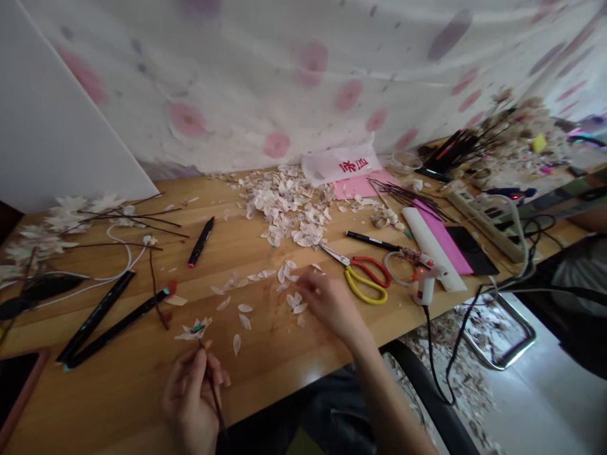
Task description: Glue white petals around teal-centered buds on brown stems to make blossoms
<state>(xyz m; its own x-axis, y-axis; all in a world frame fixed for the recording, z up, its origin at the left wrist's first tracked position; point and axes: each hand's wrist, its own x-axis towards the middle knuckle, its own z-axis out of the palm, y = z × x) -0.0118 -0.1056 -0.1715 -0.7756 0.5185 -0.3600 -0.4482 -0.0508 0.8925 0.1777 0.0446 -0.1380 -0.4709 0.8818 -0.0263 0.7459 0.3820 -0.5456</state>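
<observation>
On the light brown wooden counter (270, 385), near its front edge, the person's left hand (193, 388) is closed around a thin, dark brown stem (211, 379), thumb and fingers clamped below its top. At that upper end sits a pale, papery, pointed-petalled flower (193, 330) with a green centre, just above the fingertips. The right hand (327, 300) reaches over the counter with its fingers bent inward, beside a scatter of loose, whitish, leaf-shaped petals (245, 321); whether it pinches one cannot be told.

Behind these petals lies a large heap of similar pale petals (284, 205). To the right of the heap rests a pair of metal scissors (345, 260) with one red and one yellow handle, and farther right a white glue gun (425, 284) with a lit red light and a black cord. To the left of the flower lie two long black markers with teal ends (118, 328), and beyond them a shorter black marker with red ends (202, 241).
</observation>
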